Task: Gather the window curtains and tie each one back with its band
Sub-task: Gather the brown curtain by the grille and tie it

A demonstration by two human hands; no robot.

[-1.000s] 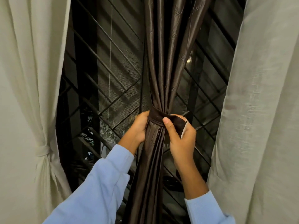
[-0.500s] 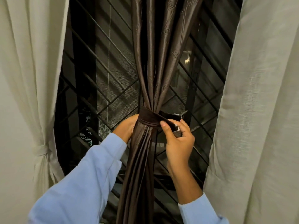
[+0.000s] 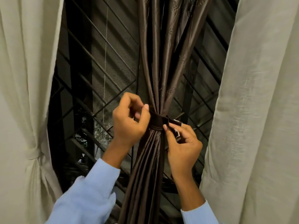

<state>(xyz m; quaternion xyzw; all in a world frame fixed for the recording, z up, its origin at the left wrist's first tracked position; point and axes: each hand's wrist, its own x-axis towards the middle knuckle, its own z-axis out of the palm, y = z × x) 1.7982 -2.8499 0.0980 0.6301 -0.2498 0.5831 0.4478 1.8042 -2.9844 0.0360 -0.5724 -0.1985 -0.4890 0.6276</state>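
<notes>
Brown curtain point(image 3: 153, 78): gathered at centre and cinched at the waist. By judgement, the folds should be kept bunched tight while the band's loose end is drawn round snugly and pressed flat; slack is to be avoided.
Left hand point(image 3: 129, 122): set at 9 o'clock of the band, fingers curled, thumb tip at its edge. Whether an end is pinched cannot be told.
Right hand point(image 3: 182, 143): set at 4 o'clock, the free end pinched between thumb and forefinger.
Band point(image 3: 157, 121): wrapped round the waist between both hands.
</notes>
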